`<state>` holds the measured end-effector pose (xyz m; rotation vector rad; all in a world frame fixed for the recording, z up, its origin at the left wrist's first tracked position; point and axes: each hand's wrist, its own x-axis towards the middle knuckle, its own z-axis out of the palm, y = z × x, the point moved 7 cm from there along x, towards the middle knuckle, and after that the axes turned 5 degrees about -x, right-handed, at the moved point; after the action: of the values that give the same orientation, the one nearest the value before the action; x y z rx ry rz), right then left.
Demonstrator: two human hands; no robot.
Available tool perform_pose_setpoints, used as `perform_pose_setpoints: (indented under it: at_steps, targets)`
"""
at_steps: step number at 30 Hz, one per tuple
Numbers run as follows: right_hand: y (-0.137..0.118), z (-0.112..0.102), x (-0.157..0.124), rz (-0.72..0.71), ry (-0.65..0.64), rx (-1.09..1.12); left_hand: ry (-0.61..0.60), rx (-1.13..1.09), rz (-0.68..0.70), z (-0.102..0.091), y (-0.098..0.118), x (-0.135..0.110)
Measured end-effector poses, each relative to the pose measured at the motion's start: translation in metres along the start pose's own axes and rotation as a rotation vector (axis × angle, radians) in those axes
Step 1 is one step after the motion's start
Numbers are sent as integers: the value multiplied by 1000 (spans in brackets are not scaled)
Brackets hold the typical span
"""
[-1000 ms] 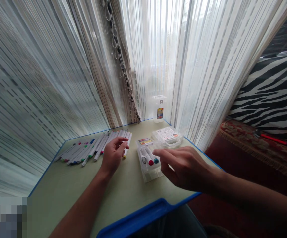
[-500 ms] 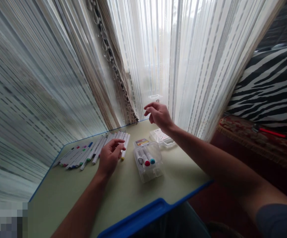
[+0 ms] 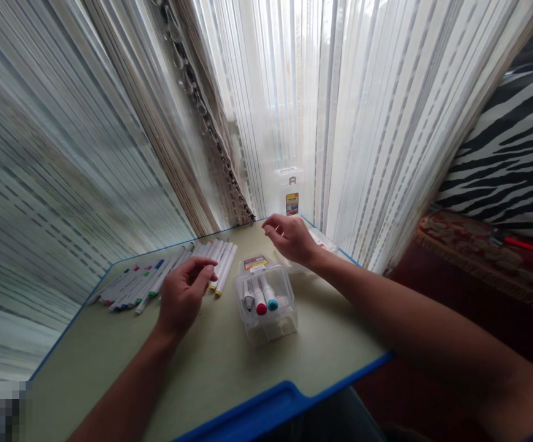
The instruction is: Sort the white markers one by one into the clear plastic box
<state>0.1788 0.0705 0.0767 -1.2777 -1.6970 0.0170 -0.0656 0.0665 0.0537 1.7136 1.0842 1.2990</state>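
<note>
My left hand (image 3: 181, 296) hovers over the row of white markers (image 3: 156, 279), fingers loosely curved and apart from the thumb, holding nothing. Part of the row is hidden behind it. My right hand (image 3: 290, 238) is at the back of the table, bent fingers apart and nothing visible in them. Below and behind it lies a clear plastic case (image 3: 296, 267), partly covered by the hand and forearm. Between my hands stands a clear plastic box (image 3: 270, 328) with three markers in its upper part, including a red-capped marker (image 3: 260, 307) and a teal-capped marker (image 3: 272, 302).
The pale green table (image 3: 229, 374) has a blue edge (image 3: 266, 411). Upright against the curtain (image 3: 284, 116) stands a clear package (image 3: 289, 191) with a yellow label. A bead chain (image 3: 211, 129) hangs at the back. Zebra-striped fabric (image 3: 509, 141) is at the right.
My right hand has lowered, showing more of the upright package behind it. My left hand has shifted left and slightly down in the picture. The view has also moved a little.
</note>
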Motion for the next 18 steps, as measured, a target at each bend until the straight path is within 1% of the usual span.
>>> perform_pose_setpoints:
  at_steps: [4, 8, 13, 18]
  targets:
    - [2, 5, -1, -37, -15, -51, 76, 25, 19, -9, 6, 1]
    - [-1, 6, -4, -87, -25, -61, 117, 30, 21, -15, 3, 4]
    - [-3, 6, -4, -105, -29, -77, 83, 104, 31, -15, -5, 5]
    - [1, 8, -6, -72, -63, -72, 45, 311, 112, -8, 2, 1]
